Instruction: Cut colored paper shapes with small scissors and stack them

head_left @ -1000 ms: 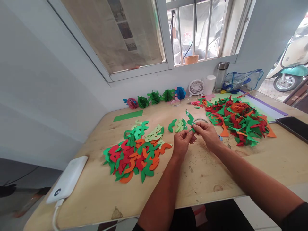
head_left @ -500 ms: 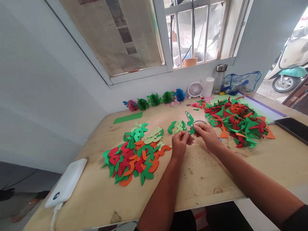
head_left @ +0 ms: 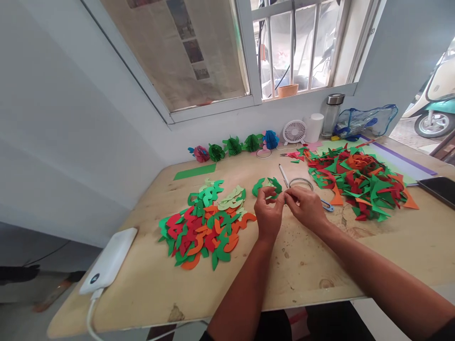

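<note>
Low over the middle of the table, my left hand and my right hand meet at the fingertips. Both are closed in a pinch, and whatever lies between the fingers is too small or hidden to make out. Just behind my left hand are several green paper cut-outs, partly covered by it. A white pen and a thin ring lie beyond my right hand. Beside that hand is a blue-handled tool, mostly hidden under the wrist.
To the left spreads a pile of curved paper cut-outs; on the right, a heap of paper scraps. Folded paper figures, a small fan and a glass bottle line the wall. A white power bank and a phone sit near the sides.
The green paper piece held up between my hands has gone from sight, uncovering the pen. My left fingers have lifted and curled. The view has shifted slightly left.
</note>
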A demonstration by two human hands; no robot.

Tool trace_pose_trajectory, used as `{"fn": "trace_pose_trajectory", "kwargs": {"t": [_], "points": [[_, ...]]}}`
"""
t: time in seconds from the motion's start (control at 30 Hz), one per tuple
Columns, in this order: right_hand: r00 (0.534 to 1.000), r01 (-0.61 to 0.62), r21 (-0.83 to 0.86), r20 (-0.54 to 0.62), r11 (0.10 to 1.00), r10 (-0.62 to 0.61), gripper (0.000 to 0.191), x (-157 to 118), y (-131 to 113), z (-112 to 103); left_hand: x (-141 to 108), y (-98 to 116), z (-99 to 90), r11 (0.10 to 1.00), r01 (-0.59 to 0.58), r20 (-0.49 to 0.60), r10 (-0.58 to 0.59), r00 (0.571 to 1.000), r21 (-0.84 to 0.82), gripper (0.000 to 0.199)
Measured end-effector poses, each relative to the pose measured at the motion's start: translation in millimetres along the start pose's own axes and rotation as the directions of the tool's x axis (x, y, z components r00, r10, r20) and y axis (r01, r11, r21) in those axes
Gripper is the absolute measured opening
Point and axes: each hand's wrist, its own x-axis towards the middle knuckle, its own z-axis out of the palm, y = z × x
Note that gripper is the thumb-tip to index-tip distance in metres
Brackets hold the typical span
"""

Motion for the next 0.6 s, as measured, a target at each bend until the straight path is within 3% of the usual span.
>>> {"fn": "trace_pose_trajectory", "kwargs": {"t": [0.33,0.5,0.6], "points": [[0.992,0.127,-0.126,0.029,0.984,-0.125,0.027,-3.6,-3.8,2.6,0.6,3.2,-0.5,0.994,0.084,-0.040,-0.087,0.995,-0.076,0.020],[0.985,0.165,-0.108,0.065,0.980,-0.159,0.026,-4.3,-6.1,2.6,0.9,5.6,-0.7,0.993,0.083,-0.030,-0.085,0.996,-0.081,0.015],[0.990,0.123,-0.037,0.073,0.992,-0.120,0.023,-3.6,-7.5,1.3,1.5,5.7,-1.1,0.993,0.080,-0.027,-0.083,0.996,-0.092,0.015]]}}
